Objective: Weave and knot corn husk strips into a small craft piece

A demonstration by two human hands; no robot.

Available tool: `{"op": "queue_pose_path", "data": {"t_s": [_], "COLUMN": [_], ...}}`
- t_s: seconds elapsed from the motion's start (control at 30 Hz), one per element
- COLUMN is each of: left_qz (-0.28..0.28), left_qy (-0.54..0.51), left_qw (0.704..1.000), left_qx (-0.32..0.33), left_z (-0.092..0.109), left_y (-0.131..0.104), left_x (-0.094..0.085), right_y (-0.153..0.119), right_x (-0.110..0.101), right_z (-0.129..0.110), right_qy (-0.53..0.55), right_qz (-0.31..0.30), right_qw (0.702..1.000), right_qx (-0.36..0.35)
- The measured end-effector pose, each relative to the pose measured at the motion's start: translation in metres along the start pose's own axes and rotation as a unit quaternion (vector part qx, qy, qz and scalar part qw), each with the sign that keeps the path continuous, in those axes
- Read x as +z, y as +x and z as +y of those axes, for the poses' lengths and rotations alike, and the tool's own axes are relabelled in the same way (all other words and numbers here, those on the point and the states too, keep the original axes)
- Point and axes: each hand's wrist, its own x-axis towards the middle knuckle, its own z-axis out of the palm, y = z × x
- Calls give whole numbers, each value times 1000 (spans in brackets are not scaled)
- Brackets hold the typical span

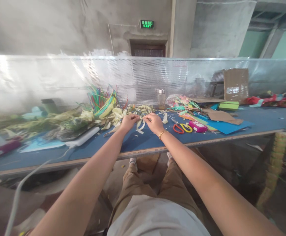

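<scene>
Both hands meet over the blue table (143, 141), fingertips a short gap apart. My left hand (130, 121) is closed in a pinch on a thin pale strip (140, 127). My right hand (154, 122), with a gold bracelet at the wrist, pinches the same pale material from the other side. The strip's loose ends curl down between the hands. Fingers hide most of the part being held. Behind the hands lies a heap of small pale scraps (145, 108).
Right of the hands are scissors with red and yellow handles (186, 127), a magenta box (197, 127) and blue sheets (231, 126). A glass bottle (161, 99) stands behind. On the left lie a white device (84, 137) with a cable and greenish bundles (69, 126).
</scene>
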Motion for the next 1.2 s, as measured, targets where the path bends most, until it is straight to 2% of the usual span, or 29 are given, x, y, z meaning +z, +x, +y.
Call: {"op": "queue_pose_path", "data": {"t_s": [0.17, 0.37, 0.63, 0.87, 1.2], "left_qz": [-45, -75, -98, -96, -36], "left_qy": [-10, -50, -142, -165, -42], "left_qw": [999, 996, 984, 980, 998], "left_qx": [-26, -30, -35, -62, -29], "left_z": [8, 16, 14, 17, 11], "left_y": [-6, -10, -11, -11, -7], "left_x": [3, 4, 7, 7, 4], "right_y": [-1, -1, 0, 0, -2], "right_x": [1, 1, 3, 2, 3], "right_z": [1, 0, 2, -1, -3], "right_qy": [50, 38, 17, 5, 54], "right_qz": [26, 46, 47, 52, 6], "right_qw": [998, 997, 997, 997, 998], "right_qx": [20, 57, 66, 58, 29]}}
